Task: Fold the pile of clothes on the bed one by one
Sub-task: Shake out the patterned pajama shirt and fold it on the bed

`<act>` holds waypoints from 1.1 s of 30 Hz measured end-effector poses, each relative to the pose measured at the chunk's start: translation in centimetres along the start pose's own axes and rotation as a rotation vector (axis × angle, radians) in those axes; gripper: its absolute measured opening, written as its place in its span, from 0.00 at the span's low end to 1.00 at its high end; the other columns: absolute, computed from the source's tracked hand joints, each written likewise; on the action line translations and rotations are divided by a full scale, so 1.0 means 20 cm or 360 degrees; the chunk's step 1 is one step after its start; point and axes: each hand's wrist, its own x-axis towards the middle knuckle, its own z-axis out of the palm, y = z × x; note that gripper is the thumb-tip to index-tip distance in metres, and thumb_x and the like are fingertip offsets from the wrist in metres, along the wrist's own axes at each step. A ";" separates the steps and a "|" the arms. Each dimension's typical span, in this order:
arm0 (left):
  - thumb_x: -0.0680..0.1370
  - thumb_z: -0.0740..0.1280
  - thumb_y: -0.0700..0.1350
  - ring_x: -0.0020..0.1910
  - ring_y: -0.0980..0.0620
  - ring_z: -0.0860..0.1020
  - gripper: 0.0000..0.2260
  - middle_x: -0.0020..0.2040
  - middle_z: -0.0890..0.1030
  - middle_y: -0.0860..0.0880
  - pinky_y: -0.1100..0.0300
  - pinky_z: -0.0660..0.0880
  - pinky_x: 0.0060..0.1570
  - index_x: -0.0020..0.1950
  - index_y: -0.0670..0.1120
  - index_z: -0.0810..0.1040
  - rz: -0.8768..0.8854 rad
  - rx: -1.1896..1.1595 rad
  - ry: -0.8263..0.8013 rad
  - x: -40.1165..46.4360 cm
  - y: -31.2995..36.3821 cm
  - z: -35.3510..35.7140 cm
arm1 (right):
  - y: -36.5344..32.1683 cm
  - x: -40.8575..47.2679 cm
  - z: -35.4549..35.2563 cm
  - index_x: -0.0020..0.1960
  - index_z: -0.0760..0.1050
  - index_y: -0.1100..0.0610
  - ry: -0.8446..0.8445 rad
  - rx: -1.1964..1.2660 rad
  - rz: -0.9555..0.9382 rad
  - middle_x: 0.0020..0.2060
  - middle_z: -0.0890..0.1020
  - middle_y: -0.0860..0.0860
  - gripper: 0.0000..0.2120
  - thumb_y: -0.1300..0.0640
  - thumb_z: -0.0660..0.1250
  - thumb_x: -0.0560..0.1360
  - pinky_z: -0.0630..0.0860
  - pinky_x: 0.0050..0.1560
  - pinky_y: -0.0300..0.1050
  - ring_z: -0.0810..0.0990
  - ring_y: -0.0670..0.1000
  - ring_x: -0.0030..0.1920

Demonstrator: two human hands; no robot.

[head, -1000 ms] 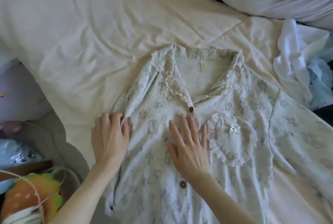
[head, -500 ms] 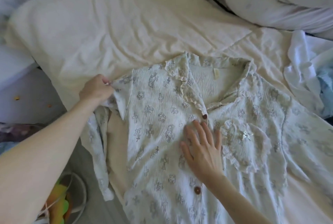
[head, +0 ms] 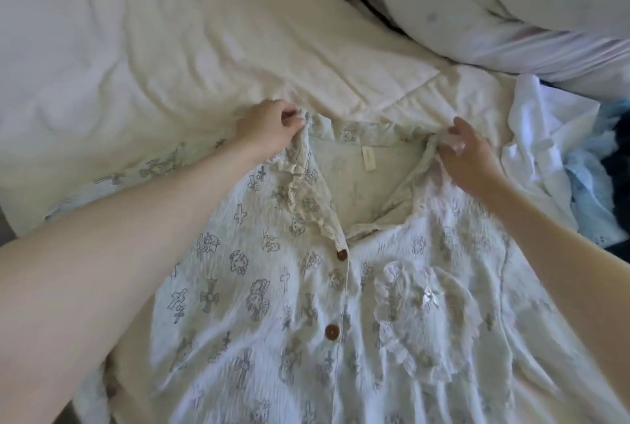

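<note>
Head view: at 9 o'clock the cream sheet (head: 143,59) covers the bed, and one sleeve (head: 150,168) of the shirt lies flat on it. The left hand (head: 264,127) is at about 11 o'clock of the shirt (head: 272,304); its fingers are curled and pinch the left end of the collar (head: 347,132). The shirt lies face up in the middle of the bed, buttoned, with two brown buttons (head: 342,255) and a lace pocket (head: 422,314). At 1 o'clock the right hand (head: 468,158) pinches the right end of the collar. At 3 o'clock, white and blue clothes (head: 552,137) lie in a heap beside the shirt.
</note>
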 end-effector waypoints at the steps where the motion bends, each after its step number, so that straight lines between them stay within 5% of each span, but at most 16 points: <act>1: 0.80 0.63 0.48 0.60 0.46 0.75 0.15 0.61 0.77 0.45 0.53 0.70 0.61 0.63 0.42 0.75 -0.0018 -0.0049 0.0025 0.02 0.01 0.01 | 0.00 0.04 -0.01 0.72 0.66 0.56 -0.0062 -0.0015 -0.0026 0.65 0.74 0.55 0.21 0.56 0.59 0.79 0.72 0.60 0.60 0.72 0.61 0.62; 5: 0.81 0.58 0.44 0.50 0.45 0.75 0.10 0.59 0.74 0.43 0.53 0.72 0.45 0.59 0.40 0.72 0.0239 0.0157 0.0321 0.04 0.05 0.03 | -0.02 0.10 0.00 0.52 0.79 0.58 0.0092 0.0159 -0.0082 0.42 0.79 0.49 0.09 0.54 0.65 0.77 0.75 0.43 0.48 0.76 0.52 0.41; 8: 0.82 0.57 0.43 0.40 0.49 0.71 0.08 0.56 0.73 0.44 0.59 0.61 0.29 0.56 0.40 0.70 0.0460 0.0338 0.0564 0.06 0.05 0.05 | -0.04 0.14 0.03 0.52 0.79 0.57 0.0359 0.0062 -0.0141 0.49 0.78 0.53 0.10 0.53 0.64 0.77 0.71 0.50 0.50 0.75 0.52 0.43; 12: 0.82 0.57 0.43 0.46 0.42 0.74 0.10 0.56 0.73 0.40 0.54 0.64 0.36 0.58 0.37 0.71 0.0471 0.0563 0.0560 0.08 0.01 0.11 | -0.05 0.15 0.10 0.58 0.77 0.57 0.0436 -0.0194 -0.0114 0.58 0.76 0.55 0.13 0.53 0.59 0.80 0.60 0.52 0.46 0.73 0.58 0.57; 18: 0.81 0.57 0.45 0.59 0.42 0.71 0.13 0.60 0.73 0.42 0.49 0.65 0.56 0.63 0.43 0.71 0.0255 0.0618 0.0544 0.00 0.05 0.09 | 0.01 -0.04 0.10 0.66 0.71 0.56 0.0498 -0.0118 -0.0280 0.64 0.74 0.56 0.16 0.54 0.57 0.81 0.62 0.62 0.52 0.69 0.58 0.64; 23: 0.80 0.57 0.44 0.70 0.43 0.65 0.17 0.68 0.70 0.42 0.42 0.59 0.67 0.68 0.43 0.70 0.0607 0.0531 0.0453 -0.37 0.21 0.19 | 0.33 -0.36 0.01 0.65 0.72 0.59 0.0547 -0.0387 -0.0144 0.61 0.75 0.57 0.16 0.57 0.59 0.79 0.62 0.63 0.59 0.72 0.61 0.61; 26: 0.78 0.60 0.45 0.72 0.41 0.64 0.19 0.71 0.68 0.42 0.37 0.56 0.70 0.69 0.45 0.70 0.1161 0.0656 0.0167 -0.53 0.35 0.37 | 0.50 -0.46 -0.04 0.67 0.69 0.57 0.0318 -0.0541 0.0064 0.60 0.76 0.58 0.19 0.51 0.61 0.78 0.66 0.58 0.57 0.74 0.61 0.59; 29: 0.80 0.56 0.51 0.76 0.43 0.50 0.24 0.77 0.54 0.44 0.39 0.42 0.71 0.76 0.52 0.58 0.1470 0.1127 -0.0191 -0.54 0.44 0.53 | 0.59 -0.42 -0.10 0.64 0.70 0.58 0.0274 -0.0357 0.0326 0.53 0.80 0.59 0.17 0.51 0.62 0.78 0.69 0.40 0.48 0.75 0.57 0.44; 31: 0.82 0.48 0.54 0.74 0.46 0.37 0.25 0.77 0.40 0.47 0.44 0.30 0.69 0.77 0.56 0.44 0.1283 0.1263 -0.0276 -0.45 0.44 0.57 | 0.62 -0.36 -0.16 0.51 0.75 0.60 0.0342 -0.0281 0.0321 0.47 0.81 0.59 0.11 0.53 0.61 0.78 0.66 0.38 0.46 0.73 0.55 0.41; 33: 0.81 0.46 0.55 0.76 0.48 0.39 0.25 0.77 0.41 0.48 0.44 0.32 0.70 0.76 0.57 0.41 0.1089 0.1246 -0.0236 -0.35 0.44 0.56 | 0.62 -0.33 -0.20 0.47 0.77 0.60 0.0367 -0.0243 0.0282 0.46 0.80 0.59 0.10 0.55 0.62 0.78 0.69 0.41 0.47 0.76 0.58 0.44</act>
